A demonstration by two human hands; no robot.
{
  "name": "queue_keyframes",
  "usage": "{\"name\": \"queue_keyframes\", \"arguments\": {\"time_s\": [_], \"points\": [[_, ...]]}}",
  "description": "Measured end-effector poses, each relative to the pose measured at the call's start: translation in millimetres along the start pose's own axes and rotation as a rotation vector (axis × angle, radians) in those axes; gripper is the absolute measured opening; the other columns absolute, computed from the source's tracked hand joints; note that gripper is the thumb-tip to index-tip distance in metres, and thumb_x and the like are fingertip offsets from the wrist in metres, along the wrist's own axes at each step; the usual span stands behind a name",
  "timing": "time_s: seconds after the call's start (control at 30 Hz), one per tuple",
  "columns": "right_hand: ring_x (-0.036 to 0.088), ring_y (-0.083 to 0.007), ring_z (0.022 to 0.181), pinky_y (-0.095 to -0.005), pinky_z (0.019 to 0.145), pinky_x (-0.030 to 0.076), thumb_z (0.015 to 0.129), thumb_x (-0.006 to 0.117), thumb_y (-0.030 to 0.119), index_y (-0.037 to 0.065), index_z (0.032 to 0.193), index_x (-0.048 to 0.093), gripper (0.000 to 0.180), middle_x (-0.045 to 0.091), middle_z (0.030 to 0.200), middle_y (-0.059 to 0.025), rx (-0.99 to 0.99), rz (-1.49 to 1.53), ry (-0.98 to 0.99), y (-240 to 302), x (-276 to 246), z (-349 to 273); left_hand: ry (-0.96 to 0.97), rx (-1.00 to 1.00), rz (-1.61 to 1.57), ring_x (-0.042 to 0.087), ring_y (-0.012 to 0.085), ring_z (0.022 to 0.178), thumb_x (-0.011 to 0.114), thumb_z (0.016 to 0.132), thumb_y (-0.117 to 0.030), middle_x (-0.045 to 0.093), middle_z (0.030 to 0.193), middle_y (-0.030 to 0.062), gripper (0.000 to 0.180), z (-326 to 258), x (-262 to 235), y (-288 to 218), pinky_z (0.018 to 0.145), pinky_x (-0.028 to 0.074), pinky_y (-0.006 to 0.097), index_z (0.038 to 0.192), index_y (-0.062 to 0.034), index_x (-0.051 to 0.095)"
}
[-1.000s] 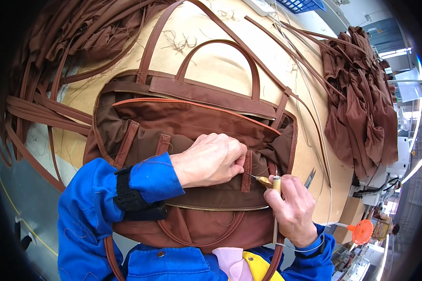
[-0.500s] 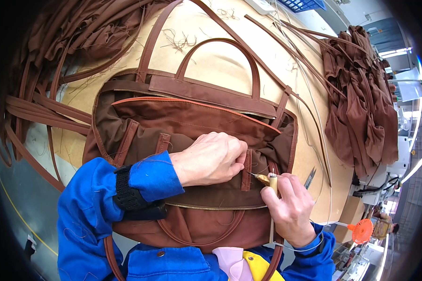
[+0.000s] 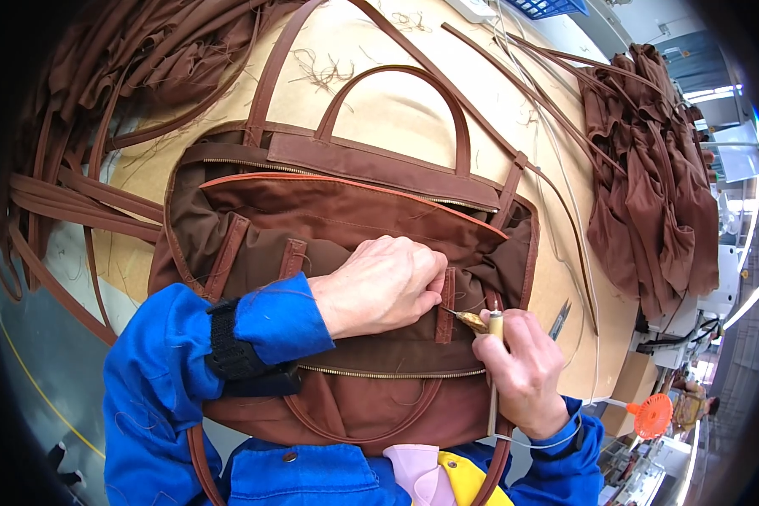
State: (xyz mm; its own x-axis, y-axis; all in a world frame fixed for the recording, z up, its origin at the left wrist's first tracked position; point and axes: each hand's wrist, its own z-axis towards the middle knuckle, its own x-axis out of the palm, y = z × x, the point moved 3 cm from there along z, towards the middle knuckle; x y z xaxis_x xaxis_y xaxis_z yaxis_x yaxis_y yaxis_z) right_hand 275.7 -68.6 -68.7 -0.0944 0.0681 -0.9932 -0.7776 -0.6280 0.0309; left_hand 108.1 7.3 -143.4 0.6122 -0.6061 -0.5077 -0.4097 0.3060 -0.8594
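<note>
Bag: brown canvas bag with leather trim, lying flat on the tan counter, mouth spread wide so the inner lining faces up for work.
Strap tab: short vertical leather tab sewn to the lining, just right of the left hand, directly at the tool's tip.
Left hand: left hand resting palm down on the lining, fingers curled and pressed against the tab's edge; grip closed flat onto the cloth rather than around anything, apparently to keep the fabric taut and the tab from shifting.
Right hand: right hand closed around a slim pale-handled tool, held upright like a pen for fine control.
Tool tip: brass-coloured head with a thin point aimed leftward at the tab; whether the point touches the leather cannot quite be told, being too small here.
Zip: brass zip running along the near edge below both hands, shut along the stretch visible.
Handles: arched leather handle thrown back on the counter, away from the work area.
Snips: small metal snips lying on the counter just right of the bag, within easy reach of the right hand.
Surroundings: heap of brown fabric pieces well apart at right; loose leather straps trailing at left.
</note>
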Motion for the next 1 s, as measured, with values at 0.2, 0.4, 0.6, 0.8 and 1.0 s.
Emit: {"name": "queue_keyframes", "arguments": {"time_s": [0.2, 0.4, 0.6, 0.8, 1.0], "points": [[0.064, -0.0267, 0.075, -0.0337, 0.056, 0.052, 0.067, 0.074, 0.0, 0.007, 0.078, 0.059, 0.019, 0.061, 0.083, -0.0095, 0.01, 0.242, -0.123, -9, 7, -5, -0.052, -0.036, 0.11, 0.067, 0.0342, 0.079, 0.067, 0.081, -0.016, 0.069, 0.082, 0.0126, 0.011, -1, 7, 0, 0.067, 0.051, 0.046, 0.083, -0.0048, 0.065], [0.067, -0.0297, 0.073, -0.0361, 0.059, 0.056, 0.064, 0.083, -0.004, 0.005, 0.078, 0.057, 0.031, 0.07, 0.095, -0.0147, 0.051, 0.425, -0.367, -5, -1, -8, -0.086, -0.041, 0.11, 0.067, 0.0344, 0.08, 0.068, 0.081, -0.017, 0.069, 0.083, 0.0123, 0.011, -1, 8, 1, 0.068, 0.051, 0.047, 0.083, -0.0056, 0.066], [0.065, -0.0293, 0.072, -0.0367, 0.058, 0.054, 0.067, 0.082, -0.005, 0.006, 0.074, 0.051, 0.034, 0.069, 0.094, -0.0152, 0.096, 0.453, -0.323, -7, -7, -5, -0.032, -0.061, 0.115, 0.068, 0.0329, 0.08, 0.071, 0.081, -0.021, 0.07, 0.081, 0.0114, 0.016, 2, 6, 0, 0.068, 0.052, 0.046, 0.083, -0.0058, 0.066], [0.064, -0.0282, 0.073, -0.0333, 0.056, 0.052, 0.068, 0.081, -0.006, 0.006, 0.074, 0.05, 0.034, 0.068, 0.089, -0.0155, 0.102, 0.423, -0.303, -8, -8, 2, 0.052, -0.11, 0.021, 0.069, 0.0281, 0.077, 0.081, 0.074, -0.036, 0.07, 0.075, 0.0088, 0.035, 3, 0, -2, 0.066, 0.052, 0.042, 0.081, -0.0046, 0.066], [0.067, -0.0272, 0.079, -0.0347, 0.064, 0.057, 0.075, 0.079, -0.007, 0.007, 0.08, 0.042, 0.04, 0.065, 0.092, -0.0189, 0.163, 0.62, -0.422, -5, -11, -8, -0.09, -0.085, 0.226, 0.068, 0.0309, 0.08, 0.081, 0.074, -0.035, 0.068, 0.081, 0.0087, 0.034, 2, 14, -6, 0.066, 0.051, 0.043, 0.08, -0.0065, 0.063]]}}
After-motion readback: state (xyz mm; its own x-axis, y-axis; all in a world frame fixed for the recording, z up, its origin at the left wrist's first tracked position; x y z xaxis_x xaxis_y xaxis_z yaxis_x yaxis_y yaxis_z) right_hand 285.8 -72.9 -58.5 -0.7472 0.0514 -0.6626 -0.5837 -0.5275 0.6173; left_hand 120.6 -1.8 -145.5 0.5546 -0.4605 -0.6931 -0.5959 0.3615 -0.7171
